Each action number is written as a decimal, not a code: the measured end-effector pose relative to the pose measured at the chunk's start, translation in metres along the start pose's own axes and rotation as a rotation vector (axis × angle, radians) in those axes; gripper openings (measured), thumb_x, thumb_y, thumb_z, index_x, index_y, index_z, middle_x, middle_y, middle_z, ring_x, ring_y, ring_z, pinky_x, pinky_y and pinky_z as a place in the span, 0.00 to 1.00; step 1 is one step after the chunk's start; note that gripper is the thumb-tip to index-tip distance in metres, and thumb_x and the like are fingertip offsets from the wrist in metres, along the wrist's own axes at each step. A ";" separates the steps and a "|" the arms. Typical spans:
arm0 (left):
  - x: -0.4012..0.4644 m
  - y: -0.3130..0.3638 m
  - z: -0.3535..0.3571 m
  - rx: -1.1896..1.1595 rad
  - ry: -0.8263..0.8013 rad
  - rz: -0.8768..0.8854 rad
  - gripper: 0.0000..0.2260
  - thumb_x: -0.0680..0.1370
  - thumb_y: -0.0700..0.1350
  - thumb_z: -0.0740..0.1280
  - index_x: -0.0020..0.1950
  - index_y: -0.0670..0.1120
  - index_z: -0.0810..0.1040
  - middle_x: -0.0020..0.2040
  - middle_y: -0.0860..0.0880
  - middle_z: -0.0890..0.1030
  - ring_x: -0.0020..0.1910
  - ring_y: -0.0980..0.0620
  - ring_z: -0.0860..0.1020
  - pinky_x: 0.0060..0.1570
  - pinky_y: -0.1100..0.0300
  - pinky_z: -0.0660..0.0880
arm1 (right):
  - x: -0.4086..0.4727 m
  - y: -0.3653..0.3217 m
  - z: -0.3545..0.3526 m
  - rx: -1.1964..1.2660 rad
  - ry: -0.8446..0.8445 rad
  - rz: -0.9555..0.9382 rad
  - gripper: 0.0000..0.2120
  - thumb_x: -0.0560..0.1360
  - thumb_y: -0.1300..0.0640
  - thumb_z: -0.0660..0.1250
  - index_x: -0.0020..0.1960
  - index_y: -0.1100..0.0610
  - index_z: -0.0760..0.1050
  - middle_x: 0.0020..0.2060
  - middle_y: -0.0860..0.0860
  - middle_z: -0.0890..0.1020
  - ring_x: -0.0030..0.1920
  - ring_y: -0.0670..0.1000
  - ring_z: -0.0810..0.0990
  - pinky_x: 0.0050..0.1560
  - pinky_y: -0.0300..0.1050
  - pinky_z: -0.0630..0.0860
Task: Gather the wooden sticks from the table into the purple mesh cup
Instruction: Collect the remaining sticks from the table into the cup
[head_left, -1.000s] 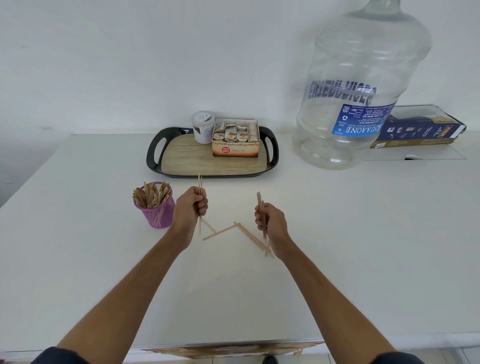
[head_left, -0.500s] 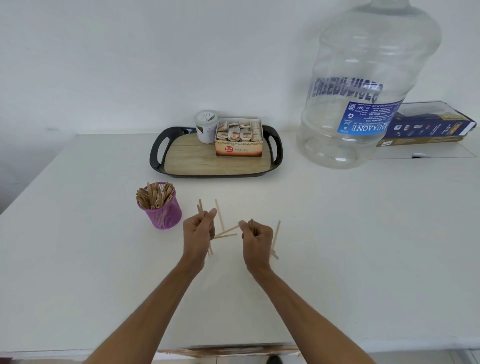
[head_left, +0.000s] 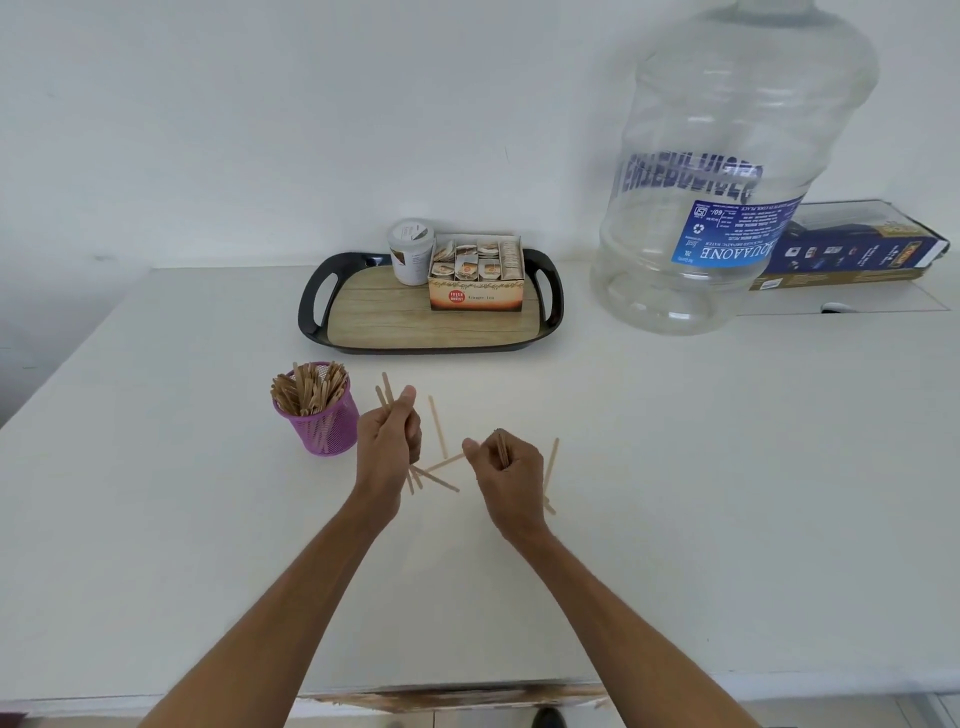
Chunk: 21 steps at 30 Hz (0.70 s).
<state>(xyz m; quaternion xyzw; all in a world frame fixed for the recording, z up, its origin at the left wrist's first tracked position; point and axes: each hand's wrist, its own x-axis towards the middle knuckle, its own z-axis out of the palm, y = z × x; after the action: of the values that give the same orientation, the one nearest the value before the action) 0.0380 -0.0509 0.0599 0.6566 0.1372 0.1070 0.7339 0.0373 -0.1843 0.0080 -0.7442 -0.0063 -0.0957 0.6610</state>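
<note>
Towering at your far right, the clear water jug (head_left: 727, 171) carries a blue label that reads backwards as "AQUAONE". The black-rimmed wooden tray (head_left: 415, 325) holds a tea-bag box (head_left: 475, 280) marked "Ginger Tea" and a white jar (head_left: 411, 249). The purple mesh cup (head_left: 322, 423), already full of sticks, stands just beside your left hand (head_left: 387, 441), which is clenched on a few wooden sticks (head_left: 385, 389). Your right hand (head_left: 506, 467) grips another bundle (head_left: 501, 448). Loose sticks (head_left: 437, 426) lie on the white table (head_left: 727, 467) between and around both hands.
</note>
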 end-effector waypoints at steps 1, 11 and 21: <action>0.000 0.001 -0.001 -0.005 -0.003 -0.002 0.23 0.83 0.47 0.60 0.26 0.47 0.65 0.23 0.51 0.64 0.23 0.55 0.60 0.24 0.64 0.59 | 0.001 0.000 -0.002 -0.042 -0.057 -0.014 0.17 0.72 0.61 0.73 0.32 0.62 0.68 0.24 0.48 0.60 0.27 0.46 0.57 0.33 0.36 0.62; 0.005 0.010 0.000 -0.094 -0.026 -0.047 0.23 0.83 0.47 0.60 0.28 0.45 0.63 0.23 0.50 0.63 0.23 0.54 0.58 0.23 0.63 0.58 | -0.001 -0.005 0.001 -0.294 -0.369 -0.118 0.04 0.73 0.53 0.73 0.40 0.52 0.84 0.20 0.47 0.61 0.26 0.48 0.60 0.39 0.29 0.61; 0.016 0.014 -0.010 -0.192 0.087 -0.021 0.23 0.83 0.46 0.60 0.28 0.49 0.60 0.23 0.52 0.60 0.23 0.54 0.57 0.25 0.61 0.57 | -0.004 -0.006 -0.005 -0.114 -0.274 0.015 0.03 0.71 0.56 0.75 0.39 0.53 0.84 0.21 0.47 0.60 0.26 0.48 0.62 0.37 0.40 0.68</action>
<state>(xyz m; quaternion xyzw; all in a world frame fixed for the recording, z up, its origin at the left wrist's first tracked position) 0.0499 -0.0346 0.0718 0.5763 0.1650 0.1403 0.7880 0.0321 -0.1875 0.0138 -0.7866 -0.0855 0.0112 0.6113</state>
